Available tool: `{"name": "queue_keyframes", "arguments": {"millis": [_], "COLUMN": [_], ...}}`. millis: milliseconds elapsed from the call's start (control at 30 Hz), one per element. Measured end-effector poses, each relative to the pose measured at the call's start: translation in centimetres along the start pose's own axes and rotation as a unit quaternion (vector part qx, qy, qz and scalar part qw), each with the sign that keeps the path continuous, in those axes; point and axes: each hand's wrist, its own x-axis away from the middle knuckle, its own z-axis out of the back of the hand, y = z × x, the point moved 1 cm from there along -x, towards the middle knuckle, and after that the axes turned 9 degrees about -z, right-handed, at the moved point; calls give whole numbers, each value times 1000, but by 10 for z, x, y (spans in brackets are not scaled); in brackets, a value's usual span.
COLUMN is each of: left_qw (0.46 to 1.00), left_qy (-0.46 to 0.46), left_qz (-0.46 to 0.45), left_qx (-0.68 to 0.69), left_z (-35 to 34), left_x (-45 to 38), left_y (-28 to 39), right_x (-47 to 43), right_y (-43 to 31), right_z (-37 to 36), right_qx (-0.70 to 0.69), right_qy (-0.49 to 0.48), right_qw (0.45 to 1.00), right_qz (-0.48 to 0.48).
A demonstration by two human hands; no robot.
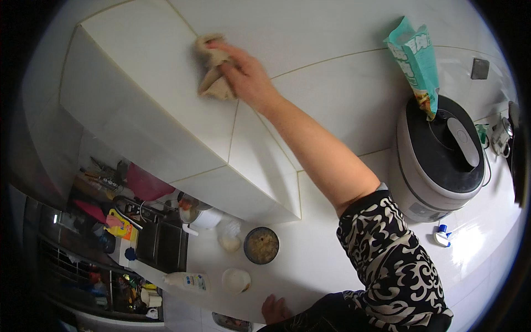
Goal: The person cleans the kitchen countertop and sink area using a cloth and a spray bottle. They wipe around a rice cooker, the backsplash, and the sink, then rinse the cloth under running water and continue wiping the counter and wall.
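My right hand (244, 79), in a black and cream patterned sleeve, reaches to the upper left. It is shut on a crumpled beige cloth (215, 83), which lies against a white tiled ledge (174, 83) near a grout line. Its fingers are slightly blurred. Low in the picture, my left hand (274, 309) is at the front edge of the white countertop (298, 265), partly hidden by dark clothing, with its fingers somewhat apart and nothing seen in them. A dark-rimmed bowl of food (261, 245) and a white bowl (236, 281) stand beyond it.
A rice cooker (439, 157) stands on the right, with a teal packet (417, 66) on its lid and a spray nozzle (442, 235) beside it. At the left are a dark sink (161, 242), a white plastic bottle (186, 281) and a yellow packet (118, 224). The ledge's edge juts over the counter.
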Motion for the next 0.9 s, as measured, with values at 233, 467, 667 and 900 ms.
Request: {"name": "queue_keyframes", "arguments": {"millis": [233,467,667,900], "left_qw": [969,994,998,981], "left_qy": [1,17,7,66], "left_qz": [-171,-91,34,-130], "left_qx": [-179,-52,44,-129], "left_z": [2,-7,-45,-36], "left_x": [-14,-4,18,9], "left_y": [6,-16,-104,-102], "right_x": [128,299,113,-36], "right_y": [98,163,69,-85], "right_z": [-22,-17,-47,-77], "right_qx": [67,-64,-176,-18], "right_qy": [29,149,52,44], "right_qw": [997,893,973,993], "right_qz": [10,-420,-144,110]}}
